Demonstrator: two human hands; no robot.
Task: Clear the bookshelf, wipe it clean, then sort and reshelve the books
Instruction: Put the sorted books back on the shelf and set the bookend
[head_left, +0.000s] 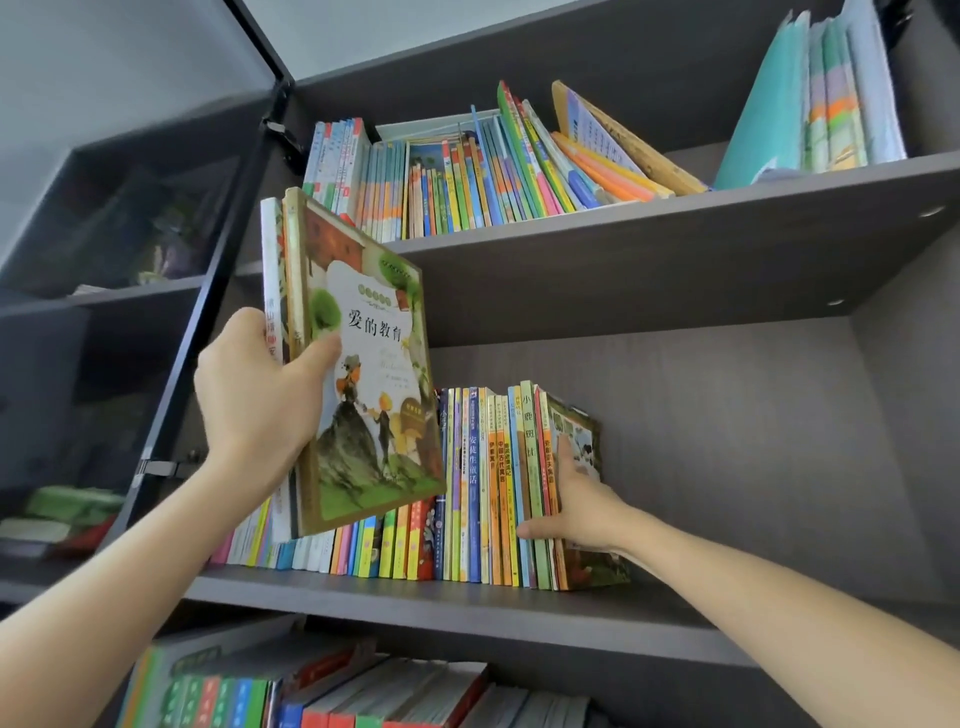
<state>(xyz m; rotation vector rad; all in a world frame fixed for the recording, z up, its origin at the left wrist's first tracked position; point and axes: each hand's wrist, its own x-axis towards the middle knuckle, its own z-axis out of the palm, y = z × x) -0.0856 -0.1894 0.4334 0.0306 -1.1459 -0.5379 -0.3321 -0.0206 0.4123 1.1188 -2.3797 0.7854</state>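
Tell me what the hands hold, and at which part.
The left hand grips the illustrated book and a white book behind it at their spine edge. The right hand pinches the last books of the row low down.

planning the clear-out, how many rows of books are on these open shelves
3: top row beside the folders, middle row, bottom row at the frame's lower edge. More may be hidden.

- Left hand (260, 395): fingers hidden behind the held books (374, 374); only the thumb shows.
- Row of books (478, 488): spines left of the right hand (582, 499) thumb are partly covered by the held books.
- Lowest-shelf books (337, 691): blurred, cut off below.
- Contents behind the glass door (130, 234): indistinct.
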